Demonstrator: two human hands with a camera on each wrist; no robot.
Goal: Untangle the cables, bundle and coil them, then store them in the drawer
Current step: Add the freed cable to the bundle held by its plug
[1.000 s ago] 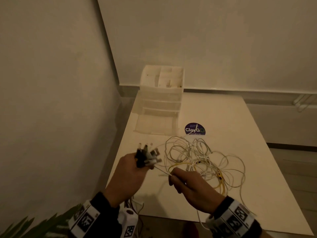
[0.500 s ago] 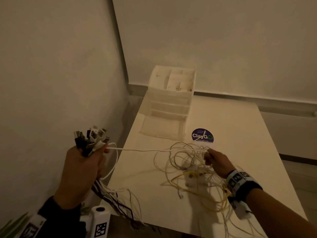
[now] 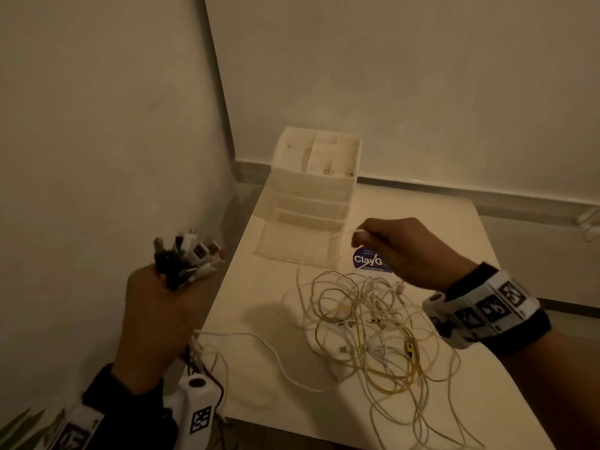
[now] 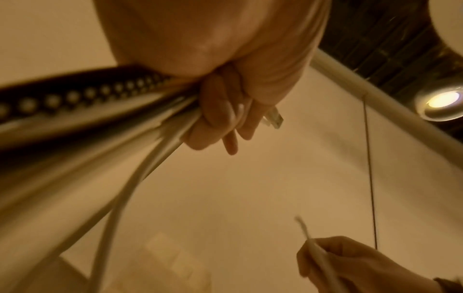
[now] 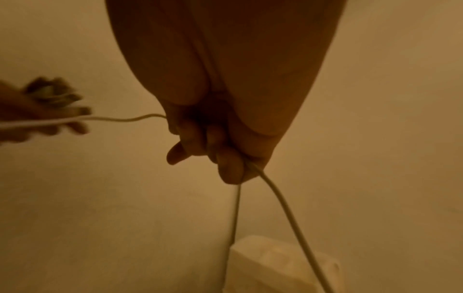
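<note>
A tangle of white and yellow cables [image 3: 367, 323] lies on the white table [image 3: 422, 228]. My left hand [image 3: 162, 306] is off the table's left edge and grips a bunch of cable plugs [image 3: 186, 254] that stick up from the fist; their cords [image 4: 140, 162] hang down from it. My right hand [image 3: 399, 248] is raised above the tangle and pinches the end of a white cable [image 5: 275, 190], which trails down to the heap. A white drawer unit [image 3: 316, 186] stands at the table's back left with its bottom drawer [image 3: 295, 243] pulled open.
A round blue sticker [image 3: 368, 259] lies on the table beside the open drawer. Walls close in on the left and behind. A plant leaf [image 3: 19, 423] shows at the lower left. The table's right half is bare.
My right hand went from the tangle up and toward the drawer unit, lifting a white cable end. The taut cable between the hands has gone slack. My left hand has shifted right and lower.
</note>
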